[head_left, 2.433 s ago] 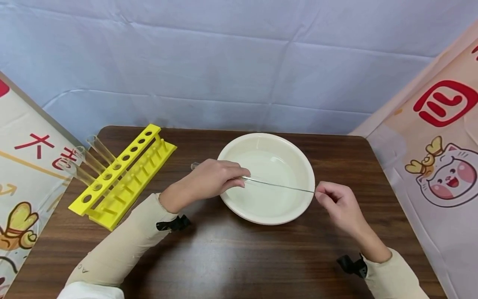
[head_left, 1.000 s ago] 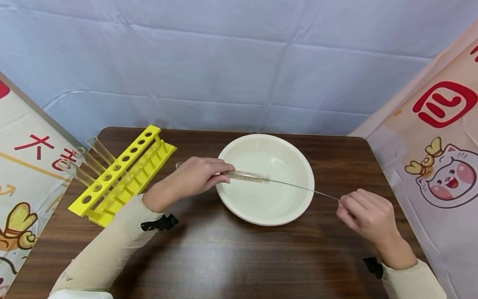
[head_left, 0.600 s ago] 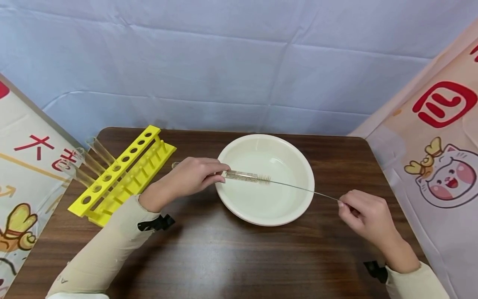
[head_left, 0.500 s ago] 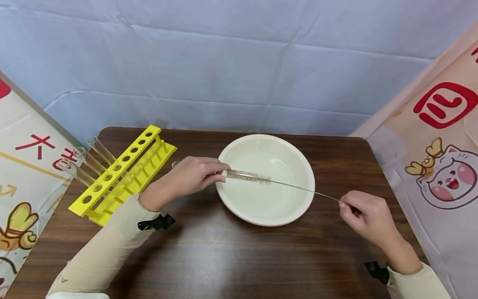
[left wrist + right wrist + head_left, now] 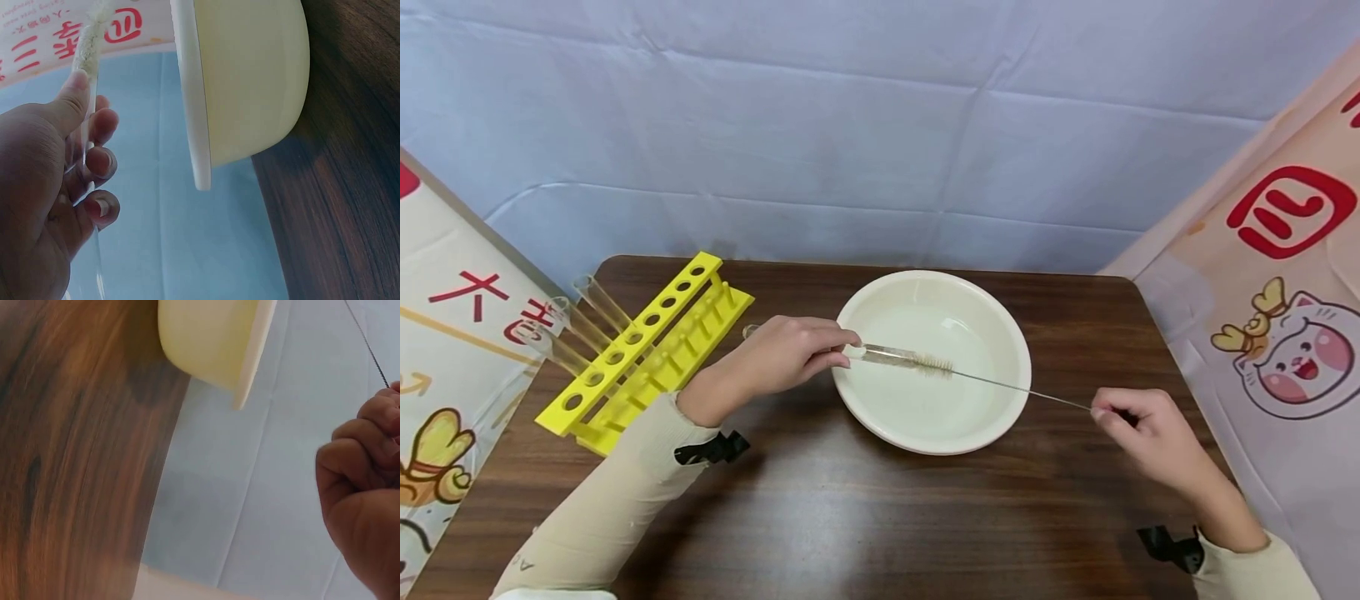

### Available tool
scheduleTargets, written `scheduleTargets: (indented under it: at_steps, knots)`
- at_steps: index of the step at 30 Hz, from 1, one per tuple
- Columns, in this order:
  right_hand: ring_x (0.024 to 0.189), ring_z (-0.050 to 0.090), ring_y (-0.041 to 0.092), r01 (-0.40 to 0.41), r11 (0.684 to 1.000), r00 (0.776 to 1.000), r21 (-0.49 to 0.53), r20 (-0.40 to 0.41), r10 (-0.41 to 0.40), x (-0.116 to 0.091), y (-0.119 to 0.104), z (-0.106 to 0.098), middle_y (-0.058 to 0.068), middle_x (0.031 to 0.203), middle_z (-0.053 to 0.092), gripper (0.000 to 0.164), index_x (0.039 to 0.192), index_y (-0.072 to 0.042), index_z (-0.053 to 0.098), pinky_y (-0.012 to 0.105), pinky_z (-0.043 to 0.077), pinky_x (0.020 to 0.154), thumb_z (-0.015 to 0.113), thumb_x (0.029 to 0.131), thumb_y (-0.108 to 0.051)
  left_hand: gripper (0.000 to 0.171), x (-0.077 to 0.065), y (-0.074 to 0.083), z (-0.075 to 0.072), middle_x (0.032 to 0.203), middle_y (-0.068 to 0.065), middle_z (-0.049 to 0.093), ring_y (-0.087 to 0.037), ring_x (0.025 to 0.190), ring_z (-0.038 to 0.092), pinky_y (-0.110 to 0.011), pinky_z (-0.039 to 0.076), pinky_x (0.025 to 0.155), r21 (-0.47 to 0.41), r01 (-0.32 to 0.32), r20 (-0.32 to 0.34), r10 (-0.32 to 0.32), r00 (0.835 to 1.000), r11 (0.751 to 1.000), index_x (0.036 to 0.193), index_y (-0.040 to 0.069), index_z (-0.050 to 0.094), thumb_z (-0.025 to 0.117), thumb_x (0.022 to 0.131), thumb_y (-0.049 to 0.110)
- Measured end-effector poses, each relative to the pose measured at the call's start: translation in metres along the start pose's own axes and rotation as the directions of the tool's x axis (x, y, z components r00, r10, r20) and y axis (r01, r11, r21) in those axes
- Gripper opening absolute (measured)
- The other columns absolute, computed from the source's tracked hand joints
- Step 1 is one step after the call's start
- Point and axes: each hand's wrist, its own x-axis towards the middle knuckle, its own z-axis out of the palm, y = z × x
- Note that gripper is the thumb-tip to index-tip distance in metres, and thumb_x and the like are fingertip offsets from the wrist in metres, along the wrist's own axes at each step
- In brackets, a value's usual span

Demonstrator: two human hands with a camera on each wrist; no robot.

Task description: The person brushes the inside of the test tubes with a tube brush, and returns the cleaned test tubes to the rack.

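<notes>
At the left hand (image 5: 778,354): thumb and fingers curled round the tube (image 5: 890,356), its front part poking out over the bowl.
At the right hand (image 5: 1150,433): fingertips pinching the brush (image 5: 934,365) by its wire, off past the bowl's far side from the left hand.
Bristles: more showing than a second ago. Right hand's gone farther from the left too; a couple of secs back it was right by the rim. I'd read that as the brush partway out of the tube, not clear of it.
Bowl (image 5: 925,445): under tube and bristles, between the hands. Can't tell if there's water in it.
Rack (image 5: 643,328): beyond the left hand on its outer side, three other tubes (image 5: 605,302) leaning in it.
Hidden stuff: left hand covers the tube's middle, right fist hides the wire's end. Pale bit by the left fingertips, maybe brush, dunno. Left wrist view chops the bristles at the top; right wrist view cuts off the right hand.
</notes>
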Motion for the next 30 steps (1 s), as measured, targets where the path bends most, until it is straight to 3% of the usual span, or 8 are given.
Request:
scheduleTargets:
  at_steps: [4, 10, 19, 21, 23, 25, 27, 30]
  knots:
    - [0.047, 0.03, 0.008, -0.055, 0.98, 0.995, 0.192, 0.091, 0.038, 0.0, 0.001, -0.005, 0.001, 0.059, 0.032, 0.046, 0.071, -0.015, 0.048, 0.025, 0.027, 0.042, 0.045, 0.087, 0.028, 0.027, -0.002, -0.001, 0.0, 0.116, -0.004, 0.074, -0.017, 0.103, 0.072, -0.037, 0.058, 0.083, 0.006, -0.002, -0.012, 0.002, 1.0, 1.0, 0.12, 0.011, 0.074, 0.073, 0.096, 0.024]
    - [0.045, 0.025, 0.017, -0.145, 0.9, 0.968, 0.412, 0.247, 0.043, 0.003, 0.003, -0.01, 0.005, 0.057, 0.029, 0.042, 0.069, -0.009, 0.037, 0.026, 0.025, 0.041, 0.032, 0.087, 0.028, 0.028, -0.003, -0.003, 0.0, 0.116, -0.004, 0.074, -0.018, 0.104, 0.072, -0.037, 0.058, 0.083, 0.002, -0.002, -0.008, 0.002, 1.0, 1.0, 0.12, 0.01, 0.074, 0.073, 0.096, 0.024]
    - [0.043, 0.015, 0.021, -0.359, 0.623, 0.889, 0.695, 0.458, 0.001, 0.003, 0.009, -0.019, 0.007, 0.056, 0.022, 0.039, 0.076, -0.004, 0.034, 0.027, 0.015, 0.039, 0.01, 0.089, 0.024, 0.027, -0.003, -0.004, 0.0, 0.115, -0.003, 0.074, -0.017, 0.103, 0.072, -0.038, 0.058, 0.083, 0.01, 0.001, -0.008, -0.001, 1.0, 1.0, 0.12, 0.012, 0.074, 0.074, 0.096, 0.024]
    - [0.042, 0.015, 0.021, -0.373, 0.606, 0.879, 0.703, 0.476, -0.01, 0.003, 0.011, -0.019, 0.008, 0.056, 0.022, 0.038, 0.075, -0.004, 0.032, 0.028, 0.014, 0.039, 0.009, 0.089, 0.023, 0.027, -0.003, -0.005, 0.0, 0.115, -0.003, 0.074, -0.017, 0.102, 0.072, -0.037, 0.058, 0.082, 0.013, 0.0, -0.007, 0.0, 1.0, 1.0, 0.119, 0.012, 0.074, 0.073, 0.096, 0.025]
    - [0.043, 0.018, 0.021, -0.338, 0.675, 0.894, 0.655, 0.449, 0.013, 0.002, 0.01, -0.017, 0.008, 0.056, 0.024, 0.038, 0.075, -0.004, 0.033, 0.029, 0.017, 0.039, 0.013, 0.091, 0.023, 0.026, -0.003, -0.007, 0.001, 0.113, -0.002, 0.074, -0.015, 0.097, 0.072, -0.036, 0.058, 0.079, 0.018, 0.001, -0.007, -0.001, 1.0, 1.0, 0.119, 0.013, 0.074, 0.073, 0.096, 0.025]
    - [0.043, 0.026, 0.019, -0.25, 0.824, 0.931, 0.509, 0.361, 0.06, 0.001, 0.006, -0.015, 0.006, 0.056, 0.031, 0.04, 0.075, -0.007, 0.04, 0.029, 0.023, 0.04, 0.023, 0.096, 0.022, 0.025, -0.003, -0.009, 0.001, 0.109, 0.0, 0.074, -0.012, 0.088, 0.07, -0.034, 0.057, 0.075, 0.021, 0.011, -0.011, -0.01, 1.0, 1.0, 0.119, 0.013, 0.074, 0.073, 0.097, 0.024]
    - [0.046, 0.035, 0.015, -0.183, 0.941, 0.965, 0.286, 0.235, 0.116, -0.001, -0.002, -0.013, 0.003, 0.059, 0.039, 0.039, 0.078, -0.011, 0.05, 0.029, 0.03, 0.043, 0.037, 0.098, 0.021, 0.024, -0.004, -0.011, 0.001, 0.104, 0.002, 0.074, -0.01, 0.08, 0.066, -0.031, 0.055, 0.07, 0.021, 0.021, -0.016, -0.021, 1.0, 1.0, 0.118, 0.013, 0.074, 0.073, 0.097, 0.024]
    - [0.051, 0.045, 0.006, -0.105, 0.994, 0.993, 0.006, 0.049, 0.105, -0.002, -0.01, -0.01, -0.005, 0.064, 0.049, 0.036, 0.085, -0.016, 0.06, 0.025, 0.036, 0.046, 0.055, 0.095, 0.018, 0.024, -0.004, -0.013, 0.0, 0.099, 0.003, 0.072, -0.008, 0.073, 0.06, -0.03, 0.053, 0.066, 0.016, 0.03, -0.018, -0.029, 0.999, 0.999, 0.118, 0.012, 0.074, 0.072, 0.097, 0.024]
